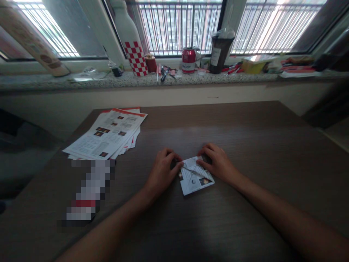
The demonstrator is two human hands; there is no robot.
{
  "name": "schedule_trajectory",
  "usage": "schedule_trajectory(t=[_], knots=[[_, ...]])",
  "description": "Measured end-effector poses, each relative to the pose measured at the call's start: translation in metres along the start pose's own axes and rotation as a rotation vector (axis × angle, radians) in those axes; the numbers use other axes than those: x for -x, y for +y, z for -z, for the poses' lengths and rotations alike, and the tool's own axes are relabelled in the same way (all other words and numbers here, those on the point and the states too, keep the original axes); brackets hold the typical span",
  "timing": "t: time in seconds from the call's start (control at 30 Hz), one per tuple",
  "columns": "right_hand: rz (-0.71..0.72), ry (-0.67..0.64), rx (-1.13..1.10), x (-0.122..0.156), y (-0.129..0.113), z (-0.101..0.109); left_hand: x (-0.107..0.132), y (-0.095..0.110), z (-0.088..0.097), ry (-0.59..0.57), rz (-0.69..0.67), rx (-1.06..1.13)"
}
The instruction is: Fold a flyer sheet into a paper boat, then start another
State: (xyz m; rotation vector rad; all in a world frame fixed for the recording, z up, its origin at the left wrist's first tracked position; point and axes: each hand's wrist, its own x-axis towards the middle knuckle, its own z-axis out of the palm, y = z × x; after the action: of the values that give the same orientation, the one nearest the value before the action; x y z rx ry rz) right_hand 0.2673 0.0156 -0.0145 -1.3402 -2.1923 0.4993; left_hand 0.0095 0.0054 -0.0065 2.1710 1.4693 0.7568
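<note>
A small folded sheet of printed paper (195,182) lies on the dark wooden table (245,131), with a slanting fold line across its face. My left hand (165,167) pinches its upper left corner between thumb and fingers. At the upper right edge, my right hand (216,160) grips the paper the same way, thumb on top and fingers curled behind. The paper's underside is hidden.
To the left lies a stack of printed sheets (109,131), and nearer me a pixelated, blurred-out object (89,196). Along the stone windowsill (103,83) stand a white bottle with red checks (133,47), a red can (188,60), a dark drink cup (220,52) and several small items.
</note>
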Motion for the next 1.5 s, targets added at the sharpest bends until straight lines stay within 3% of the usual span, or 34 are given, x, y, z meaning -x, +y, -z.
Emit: schedule_trajectory(t=[0.37, 0.47, 0.63, 0.93, 1.5], knots=[[-0.007, -0.002, 0.016, 0.000, 0.000, 0.000, -0.001, 0.005, 0.001, 0.027, -0.030, -0.113], [0.002, 0.015, 0.014, -0.001, 0.001, 0.000, 0.004, 0.009, 0.000, 0.015, -0.173, -0.162], [0.011, 0.075, 0.015, -0.003, 0.007, 0.000, 0.017, 0.016, 0.000, -0.164, -0.440, -0.204], [0.003, 0.081, 0.020, -0.003, 0.009, 0.000, 0.026, 0.027, 0.005, -0.273, -0.402, -0.255], [0.016, 0.079, 0.040, -0.003, 0.010, -0.001, 0.020, 0.022, 0.007, -0.299, -0.455, -0.298]])
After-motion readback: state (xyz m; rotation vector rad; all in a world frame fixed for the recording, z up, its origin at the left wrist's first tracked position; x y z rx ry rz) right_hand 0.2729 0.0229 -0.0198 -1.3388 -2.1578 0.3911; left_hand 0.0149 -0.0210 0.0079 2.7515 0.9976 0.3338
